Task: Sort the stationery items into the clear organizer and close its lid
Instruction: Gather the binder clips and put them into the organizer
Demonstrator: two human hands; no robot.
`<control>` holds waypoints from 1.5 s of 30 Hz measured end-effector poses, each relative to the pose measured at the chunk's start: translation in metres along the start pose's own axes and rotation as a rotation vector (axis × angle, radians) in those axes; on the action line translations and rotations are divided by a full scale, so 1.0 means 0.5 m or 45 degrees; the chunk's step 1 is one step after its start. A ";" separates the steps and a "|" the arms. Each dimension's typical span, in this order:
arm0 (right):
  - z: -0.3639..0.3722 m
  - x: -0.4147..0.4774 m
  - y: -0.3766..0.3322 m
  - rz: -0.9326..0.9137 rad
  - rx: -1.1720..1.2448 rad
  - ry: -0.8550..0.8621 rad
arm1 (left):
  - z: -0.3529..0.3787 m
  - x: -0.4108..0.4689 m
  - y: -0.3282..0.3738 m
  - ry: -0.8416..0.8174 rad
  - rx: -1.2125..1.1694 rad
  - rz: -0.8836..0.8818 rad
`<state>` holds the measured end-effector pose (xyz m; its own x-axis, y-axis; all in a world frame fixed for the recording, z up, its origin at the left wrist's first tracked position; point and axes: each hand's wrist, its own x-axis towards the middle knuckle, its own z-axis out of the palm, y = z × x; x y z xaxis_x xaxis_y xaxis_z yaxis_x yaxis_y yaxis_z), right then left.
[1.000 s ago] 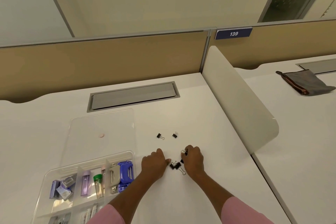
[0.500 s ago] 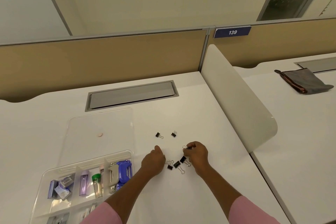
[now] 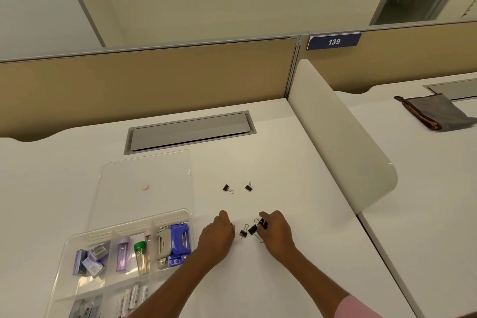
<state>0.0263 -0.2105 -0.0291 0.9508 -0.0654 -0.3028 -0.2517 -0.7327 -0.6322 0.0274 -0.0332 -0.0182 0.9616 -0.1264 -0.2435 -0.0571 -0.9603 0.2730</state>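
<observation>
Fingers (image 3: 227,222) of the left hand (image 3: 216,236) are curling down onto the white desk (image 3: 271,162), pinched narrow at a wire handle just right of the clear organizer (image 3: 77,240), though what they are gripping is too small to tell. Left of that hand, the organizer is sitting open, its lid (image 3: 144,183) lying flat behind it, with small boxes, a purple tube, a green-capped tube, a grey stapler and a blue stapler (image 3: 179,242) showing in its compartments. Right of the organizer, two black binder clips (image 3: 247,230) are lying between the hands, and two more (image 3: 228,188) are resting apart farther back. Farther right, the right hand (image 3: 277,233) is closing on a binder clip (image 3: 263,223). A white divider (image 3: 340,137) is standing beyond.
</observation>
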 end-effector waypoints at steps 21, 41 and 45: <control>0.031 0.002 -0.024 -0.240 -0.443 0.066 | 0.016 -0.041 0.030 0.036 0.335 -0.047; 0.020 0.022 -0.037 -0.106 -0.108 0.096 | -0.004 -0.005 0.004 0.125 -0.321 -0.196; 0.002 0.023 -0.051 0.035 0.234 0.117 | -0.013 -0.005 -0.013 0.144 -0.590 -0.178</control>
<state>0.0435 -0.1918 -0.0174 0.9536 -0.1511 -0.2606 -0.2983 -0.5944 -0.7468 0.0270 -0.0251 -0.0130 0.9761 0.0484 -0.2117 0.1753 -0.7513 0.6362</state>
